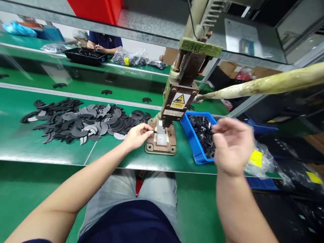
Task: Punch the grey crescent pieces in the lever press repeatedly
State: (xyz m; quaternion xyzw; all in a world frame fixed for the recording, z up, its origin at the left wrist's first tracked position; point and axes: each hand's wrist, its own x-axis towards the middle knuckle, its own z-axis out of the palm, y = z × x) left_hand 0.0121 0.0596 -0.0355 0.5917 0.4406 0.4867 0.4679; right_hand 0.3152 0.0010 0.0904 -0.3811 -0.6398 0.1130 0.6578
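Note:
My left hand (pixel 137 135) is pinched on a small black part at the left edge of the hand press's base plate (pixel 161 144). The press (pixel 180 98) stands on the green bench (pixel 45 145) with a yellow warning label on its head. Its long pale lever (pixel 265 84) sticks out to the right. My right hand (pixel 231 145) hovers over the blue bin (pixel 192 140) of small black parts, blurred by motion, fingers curled. Whether it holds anything does not show.
A heap of black and grey crescent-shaped pieces (pixel 81 121) lies on the bench to the left. Plastic bags with yellow labels (pixel 263 162) sit at the right. Across the far bench a person (pixel 103 42) works at a black tray (pixel 84 55).

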